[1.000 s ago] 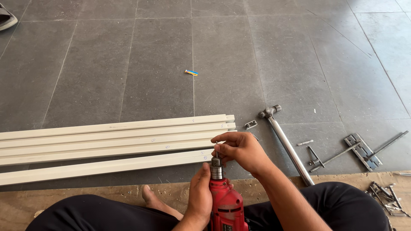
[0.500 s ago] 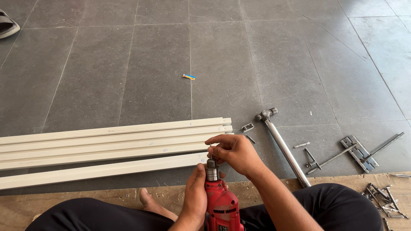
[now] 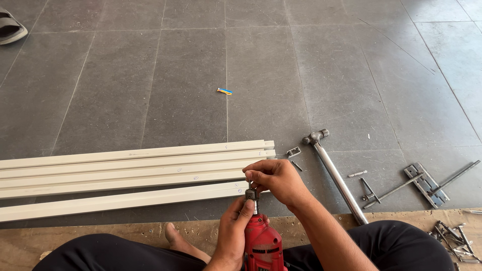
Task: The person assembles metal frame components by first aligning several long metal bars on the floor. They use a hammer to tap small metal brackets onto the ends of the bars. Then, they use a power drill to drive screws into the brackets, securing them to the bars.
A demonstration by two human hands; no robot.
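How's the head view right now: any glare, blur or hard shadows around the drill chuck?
Head view: even daylight, no glare, only soft shadows under the white strips. The red drill and both hands, left and right, are sharp; the right fingers hide the chuck tip.

Plain black cloth trousers [image 3: 401, 246] are worn on both legs; no markings are seen on them. Both forearms are left uncovered by sleeves; one bare foot [image 3: 173, 236] is seen.
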